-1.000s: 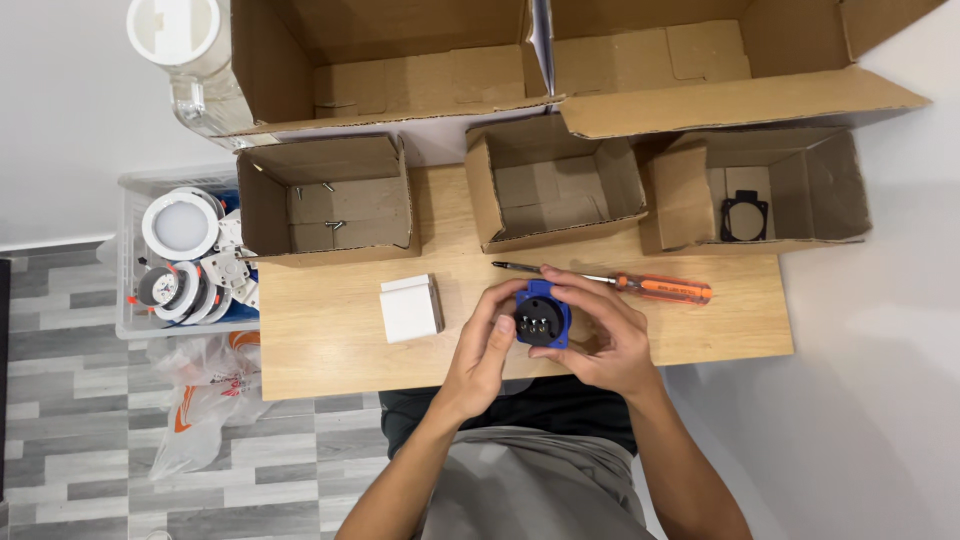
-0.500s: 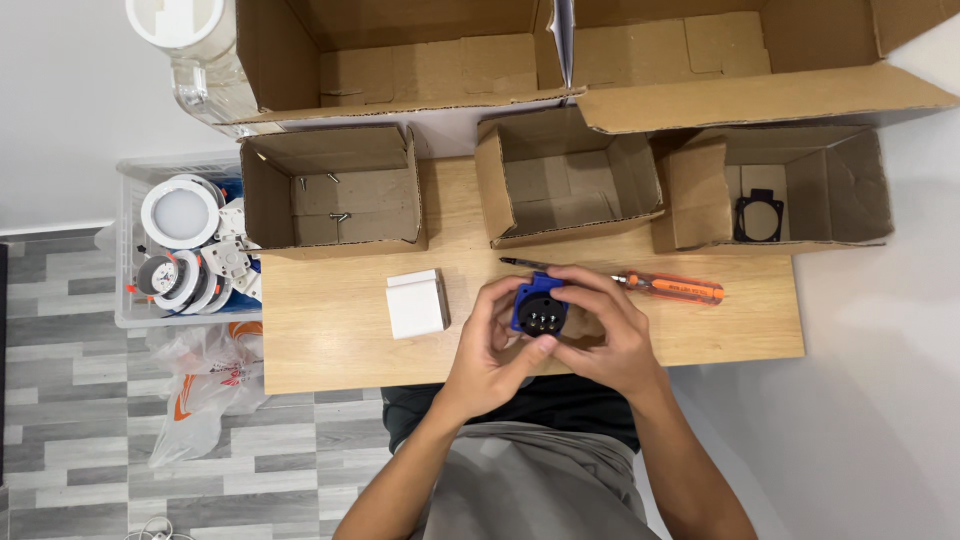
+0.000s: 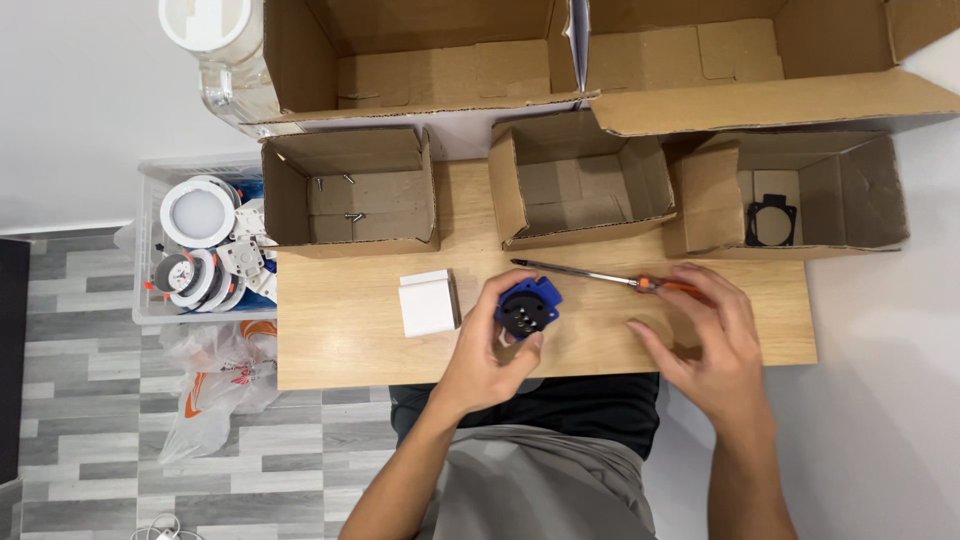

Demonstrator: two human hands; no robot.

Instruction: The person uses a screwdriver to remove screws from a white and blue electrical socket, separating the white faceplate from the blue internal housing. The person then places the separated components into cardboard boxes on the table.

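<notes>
Item: blue socket insert (image 3: 527,308), near the table's (image 3: 340,340) front edge, pinched in left hand (image 3: 487,352). Right hand (image 3: 708,335), fingers spread and holding nothing, hovers over the orange-handled screwdriver (image 3: 610,279). Risk: one-handed pinch may let the insert slip off the edge.

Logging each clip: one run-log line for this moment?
left hand: holds blue socket | right hand: over screwdriver handle, grip unclear | table: white box
</notes>
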